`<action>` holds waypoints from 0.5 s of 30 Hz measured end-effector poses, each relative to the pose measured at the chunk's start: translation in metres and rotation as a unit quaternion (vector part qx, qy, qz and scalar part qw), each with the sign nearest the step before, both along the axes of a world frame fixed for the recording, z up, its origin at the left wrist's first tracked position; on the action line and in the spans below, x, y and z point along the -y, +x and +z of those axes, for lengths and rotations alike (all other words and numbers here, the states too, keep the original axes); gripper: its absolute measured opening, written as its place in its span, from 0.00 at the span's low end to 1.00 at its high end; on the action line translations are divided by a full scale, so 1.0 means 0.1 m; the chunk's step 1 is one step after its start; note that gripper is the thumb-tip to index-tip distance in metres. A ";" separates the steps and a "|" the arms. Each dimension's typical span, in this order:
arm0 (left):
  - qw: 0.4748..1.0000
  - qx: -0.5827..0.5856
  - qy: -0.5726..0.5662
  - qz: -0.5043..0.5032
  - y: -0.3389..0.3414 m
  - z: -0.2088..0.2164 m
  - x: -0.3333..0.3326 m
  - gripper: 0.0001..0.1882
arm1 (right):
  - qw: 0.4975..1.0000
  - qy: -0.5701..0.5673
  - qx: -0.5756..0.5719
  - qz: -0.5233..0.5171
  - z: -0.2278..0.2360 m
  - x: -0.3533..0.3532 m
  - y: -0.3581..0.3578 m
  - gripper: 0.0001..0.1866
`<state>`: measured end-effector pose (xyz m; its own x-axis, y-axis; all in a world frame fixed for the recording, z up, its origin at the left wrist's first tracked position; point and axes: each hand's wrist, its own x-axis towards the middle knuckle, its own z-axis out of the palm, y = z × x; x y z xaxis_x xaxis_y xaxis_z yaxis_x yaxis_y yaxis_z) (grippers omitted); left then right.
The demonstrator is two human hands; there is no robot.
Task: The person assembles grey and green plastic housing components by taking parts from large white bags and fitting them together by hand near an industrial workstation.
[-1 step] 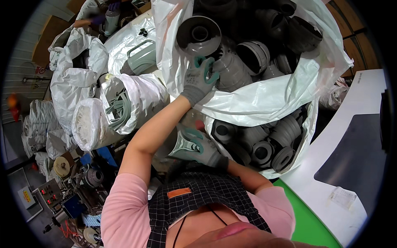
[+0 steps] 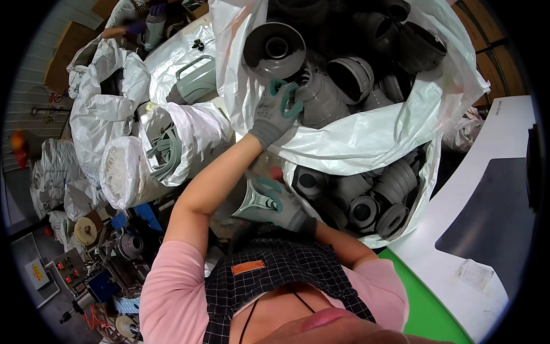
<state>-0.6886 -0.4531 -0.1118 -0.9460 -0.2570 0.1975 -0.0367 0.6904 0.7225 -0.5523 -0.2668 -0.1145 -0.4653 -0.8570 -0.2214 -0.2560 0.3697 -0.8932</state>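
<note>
My left hand (image 2: 275, 112), in a grey and teal glove, reaches up to the rim of a large white bag (image 2: 355, 137). Its fingers curl at the lower end of a dark grey cup-shaped plastic part (image 2: 258, 60), whose round opening shows a ring inside; the exact grip is partly hidden. Beside those fingers lies a ribbed grey cylinder (image 2: 321, 100). Close to my apron, my right hand (image 2: 281, 209), gloved alike, is closed round a grey-green plastic housing (image 2: 250, 200) with a pale glossy edge. Part of that housing is hidden by the glove.
A lower bag opening holds several grey round parts (image 2: 364, 212). To the right stands a white table (image 2: 418, 229) with a dark mat (image 2: 487, 212). Several white sacks (image 2: 97, 114) and a grey-green handled housing (image 2: 197, 80) are at left, above machinery (image 2: 123, 246). Another person's gloved hand (image 2: 137, 26) works at the upper left.
The cup-shaped part at my left hand has shifted very slightly to the left. My right hand and the housing in it stay almost in place.
</note>
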 end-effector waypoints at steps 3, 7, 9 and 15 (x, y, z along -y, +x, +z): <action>0.996 0.025 0.050 -0.075 0.08 0.08 0.01 0.23 | 0.999 0.035 0.001 -0.031 0.10 -0.05 -0.04 0.37; 0.994 0.048 0.026 -0.096 0.04 0.20 0.05 0.19 | 0.997 -0.046 0.033 -0.044 -0.02 -0.04 -0.11 0.34; 0.994 -0.057 -0.022 -0.087 0.05 0.35 0.07 0.18 | 0.996 -0.067 0.035 -0.045 -0.04 -0.06 -0.10 0.34; 0.936 -0.237 0.258 0.029 0.83 1.13 0.82 0.18 | 0.982 -0.152 0.036 -0.103 0.03 0.06 0.01 0.34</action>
